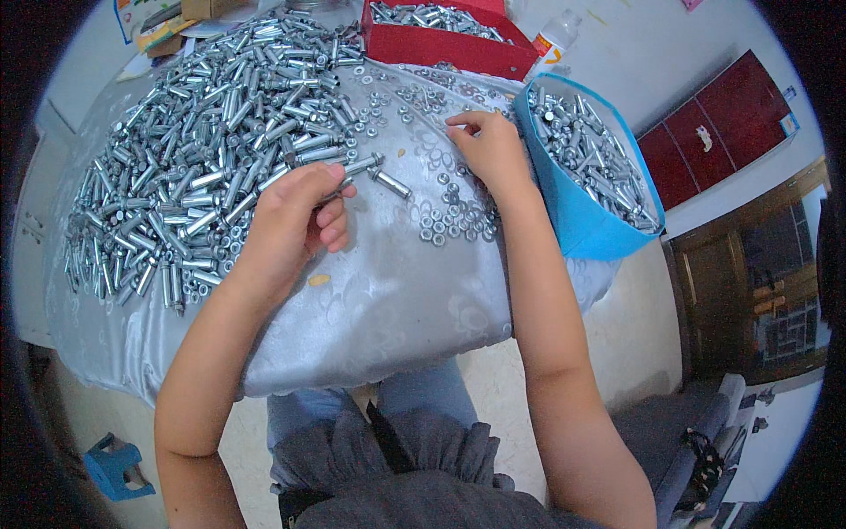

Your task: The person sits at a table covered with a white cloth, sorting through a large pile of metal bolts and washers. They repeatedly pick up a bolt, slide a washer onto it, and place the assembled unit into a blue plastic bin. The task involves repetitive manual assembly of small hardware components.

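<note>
My left hand (295,212) is closed at the right edge of a large heap of silvery expansion bolts (220,132). Its thumb and fingers pinch what looks like one expansion bolt (359,166), partly hidden by the fingertips. Just right of it, another bolt (390,183) lies on the cloth. My right hand (489,150) reaches over scattered nuts and washers, thumb and forefinger brought together. Whatever sits between those fingertips is too small to make out. Below that hand a cluster of loose nuts (454,216) is spread on the cloth.
A blue fabric bin (608,220) filled with bolts stands at the right, close to my right forearm. A red box (441,46) of bolts is at the back, with a plastic bottle (557,40) beside it. A silvery patterned cloth (379,300) covers the table.
</note>
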`<act>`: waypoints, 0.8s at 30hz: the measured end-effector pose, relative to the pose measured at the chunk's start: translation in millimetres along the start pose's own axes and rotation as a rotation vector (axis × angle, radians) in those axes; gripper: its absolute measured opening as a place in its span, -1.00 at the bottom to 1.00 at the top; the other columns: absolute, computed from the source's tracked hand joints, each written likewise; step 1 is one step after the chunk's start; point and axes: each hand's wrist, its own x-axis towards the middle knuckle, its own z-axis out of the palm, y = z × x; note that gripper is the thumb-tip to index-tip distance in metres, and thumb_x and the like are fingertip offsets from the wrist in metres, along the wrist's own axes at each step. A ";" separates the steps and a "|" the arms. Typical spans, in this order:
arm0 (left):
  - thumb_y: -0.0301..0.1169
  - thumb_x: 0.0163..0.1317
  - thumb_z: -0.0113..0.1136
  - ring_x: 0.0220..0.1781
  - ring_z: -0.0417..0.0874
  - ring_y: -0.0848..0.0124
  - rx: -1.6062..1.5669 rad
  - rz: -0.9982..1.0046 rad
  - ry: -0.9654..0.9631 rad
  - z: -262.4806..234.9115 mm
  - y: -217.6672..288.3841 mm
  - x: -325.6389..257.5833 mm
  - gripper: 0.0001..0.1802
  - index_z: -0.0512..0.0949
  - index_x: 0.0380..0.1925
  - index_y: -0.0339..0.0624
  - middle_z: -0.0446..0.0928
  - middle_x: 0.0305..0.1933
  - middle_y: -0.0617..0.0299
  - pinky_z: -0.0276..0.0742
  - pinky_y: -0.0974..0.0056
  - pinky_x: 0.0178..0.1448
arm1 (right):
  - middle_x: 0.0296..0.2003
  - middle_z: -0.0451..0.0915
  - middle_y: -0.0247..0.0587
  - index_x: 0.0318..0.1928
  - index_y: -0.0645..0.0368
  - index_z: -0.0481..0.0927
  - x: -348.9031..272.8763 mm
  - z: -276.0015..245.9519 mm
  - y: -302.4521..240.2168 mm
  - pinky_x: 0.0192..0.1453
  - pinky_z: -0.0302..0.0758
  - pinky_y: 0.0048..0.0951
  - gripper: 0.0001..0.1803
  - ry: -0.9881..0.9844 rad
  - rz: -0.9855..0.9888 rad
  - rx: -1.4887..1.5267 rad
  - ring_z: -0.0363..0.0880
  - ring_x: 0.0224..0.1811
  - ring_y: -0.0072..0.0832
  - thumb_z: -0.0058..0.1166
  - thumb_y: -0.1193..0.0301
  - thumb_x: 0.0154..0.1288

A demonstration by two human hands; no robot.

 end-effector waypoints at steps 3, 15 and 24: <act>-0.26 0.15 -0.01 -0.70 0.12 0.57 0.000 -0.002 -0.003 -3.0 0.2 -0.1 -0.74 0.34 -0.48 -0.25 0.08 -0.73 0.41 0.08 0.43 -0.62 | -0.43 0.57 0.01 -0.35 0.05 0.64 2.6 -1.3 8.0 -0.20 0.46 -0.32 -0.81 -0.076 0.040 -0.028 0.56 -0.35 -0.19 0.12 0.32 -0.03; -0.30 0.18 -0.04 -0.68 0.22 0.57 0.061 -0.002 -0.016 -5.6 2.1 0.3 -0.74 0.40 -0.47 -0.32 0.17 -0.71 0.38 0.21 0.45 -0.55 | -0.41 0.55 -0.03 -0.37 0.19 0.60 5.8 6.9 7.8 -0.18 0.42 -0.31 -0.79 -0.033 -0.143 -0.059 0.52 -0.32 -0.17 0.07 0.33 0.03; -0.32 0.18 0.00 -0.71 0.24 0.58 0.126 0.093 0.029 -10.5 -2.4 5.3 -0.76 0.43 -0.50 -0.30 0.23 -0.71 0.37 0.21 0.46 -0.60 | -0.46 0.46 -0.43 -0.32 0.23 0.48 -28.9 4.1 -57.6 -0.29 0.35 -0.66 -0.83 -0.680 -0.220 0.891 0.36 -0.39 -0.72 -0.03 0.37 0.21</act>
